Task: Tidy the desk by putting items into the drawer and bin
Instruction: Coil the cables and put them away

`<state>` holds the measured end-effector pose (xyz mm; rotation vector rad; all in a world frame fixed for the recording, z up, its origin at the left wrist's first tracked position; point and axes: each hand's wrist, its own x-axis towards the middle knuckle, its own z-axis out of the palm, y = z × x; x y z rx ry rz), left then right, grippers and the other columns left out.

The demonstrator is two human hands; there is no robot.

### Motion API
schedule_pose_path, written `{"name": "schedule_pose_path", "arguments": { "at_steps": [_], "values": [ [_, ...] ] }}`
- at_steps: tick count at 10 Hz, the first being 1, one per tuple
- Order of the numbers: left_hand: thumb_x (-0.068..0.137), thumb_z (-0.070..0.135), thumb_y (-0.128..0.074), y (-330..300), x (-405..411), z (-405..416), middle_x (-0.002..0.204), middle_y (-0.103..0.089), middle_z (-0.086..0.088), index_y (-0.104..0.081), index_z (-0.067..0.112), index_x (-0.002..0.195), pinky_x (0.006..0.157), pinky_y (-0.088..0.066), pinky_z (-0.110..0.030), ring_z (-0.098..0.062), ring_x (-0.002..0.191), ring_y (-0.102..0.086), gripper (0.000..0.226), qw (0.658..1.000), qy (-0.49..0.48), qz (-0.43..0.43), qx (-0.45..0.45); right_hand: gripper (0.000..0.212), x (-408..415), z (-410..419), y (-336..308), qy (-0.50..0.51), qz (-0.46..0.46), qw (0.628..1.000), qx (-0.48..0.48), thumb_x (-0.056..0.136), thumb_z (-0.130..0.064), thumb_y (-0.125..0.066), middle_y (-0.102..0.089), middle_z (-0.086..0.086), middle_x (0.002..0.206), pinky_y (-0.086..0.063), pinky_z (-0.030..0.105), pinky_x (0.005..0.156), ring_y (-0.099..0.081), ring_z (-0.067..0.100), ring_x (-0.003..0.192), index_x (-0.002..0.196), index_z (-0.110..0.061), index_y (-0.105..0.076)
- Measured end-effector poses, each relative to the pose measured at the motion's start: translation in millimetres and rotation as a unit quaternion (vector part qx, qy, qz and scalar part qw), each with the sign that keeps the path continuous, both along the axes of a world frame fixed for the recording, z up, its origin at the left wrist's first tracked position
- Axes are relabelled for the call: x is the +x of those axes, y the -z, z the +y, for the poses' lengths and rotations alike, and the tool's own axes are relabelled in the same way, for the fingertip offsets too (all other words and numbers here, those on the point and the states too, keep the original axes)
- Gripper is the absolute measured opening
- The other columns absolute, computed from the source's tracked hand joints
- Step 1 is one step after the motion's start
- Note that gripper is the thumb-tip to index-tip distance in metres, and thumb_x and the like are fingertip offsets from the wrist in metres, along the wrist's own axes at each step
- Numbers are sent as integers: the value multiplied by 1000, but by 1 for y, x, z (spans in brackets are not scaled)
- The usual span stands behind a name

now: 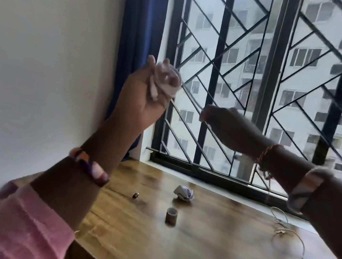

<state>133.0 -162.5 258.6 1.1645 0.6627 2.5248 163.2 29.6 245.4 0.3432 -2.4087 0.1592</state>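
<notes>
The left hand is raised, fingers clamped on a crumpled paper. The right hand, blurred, looks loosely curled and holds nothing visible. Another paper ball lies far on the bench.

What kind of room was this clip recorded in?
Probably a bedroom or home study in an upper-floor flat. A wooden desk stands against a barred window with a blue curtain, and apartment blocks show outside. The left hand holds crumpled paper.
</notes>
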Motion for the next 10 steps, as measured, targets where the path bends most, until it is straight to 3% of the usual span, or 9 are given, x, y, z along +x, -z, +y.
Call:
{"name": "schedule_pose_path", "arguments": {
  "at_steps": [1,2,3,4,6,7,8,9,10],
  "values": [
    [100,17,-33,-13,-33,27,58,-67,3,-52,8,76,60,-54,-22,-6,55,-62,32,942,-337,-14,-2,22,-10,-6,19,-36,-164,986,-15,97,-16,-45,-55,6,71,-49,29,48,-55,23,56,118,-12,-50],
    [96,22,-33,1,-61,37,83,-69,-7,-55,-1,93,75,-51,-34,-16,74,-65,32,592,-726,268,-224,16,-12,8,10,-64,-260,960,-76,97,-15,-47,-52,1,59,-34,16,30,-43,9,40,109,-8,-54],
    [98,29,-29,20,-69,44,96,-63,-22,-55,-5,103,62,-41,-36,-34,78,-63,43,297,-723,444,-437,14,-13,43,-9,-100,-313,936,-128,95,-15,-51,-54,4,47,-33,15,31,-42,11,30,88,-14,-63],
    [95,48,-23,21,-49,66,52,-56,0,-60,2,74,53,-43,-23,-10,43,-54,62,514,-413,420,-624,13,-20,84,-22,-64,-226,971,-39,90,-28,-59,-55,-1,42,-35,17,36,-43,7,30,81,-24,-68],
    [92,36,-39,12,-41,119,67,-60,-4,-60,9,72,54,-52,-21,-13,57,-56,40,952,-33,167,-253,36,-40,121,-2,-32,13,996,77,86,-51,-45,-48,-7,51,-37,22,44,-42,5,40,94,-20,-61],
    [100,24,-35,5,-59,153,57,-62,-4,-53,4,86,58,-57,-25,-12,52,-60,30,996,-31,-85,28,30,-50,116,2,-26,-52,994,88,91,-40,-51,-57,0,62,-39,20,44,-50,9,42,105,-14,-52],
    [101,21,-31,6,-82,171,60,-67,-1,-53,5,87,68,-55,-27,-10,55,-64,31,952,-303,-43,-1,17,-54,110,2,-60,-147,986,44,96,-26,-48,-58,9,63,-43,21,35,-53,12,37,98,-10,-53],
    [100,26,-31,24,-90,164,78,-64,-3,-55,3,91,60,-49,-28,-14,63,-59,34,600,-689,325,-244,23,-48,102,0,-32,-96,989,107,99,-23,-40,-63,6,76,-44,18,42,-52,6,41,106,-12,-58],
    [94,49,-19,34,-75,152,66,-55,-2,-55,6,78,48,-38,-17,-6,46,-49,58,512,-589,458,-426,29,-34,106,-12,5,22,984,177,96,-39,-40,-68,-4,91,-38,18,47,-62,11,64,111,-28,-63]
  ]
}}
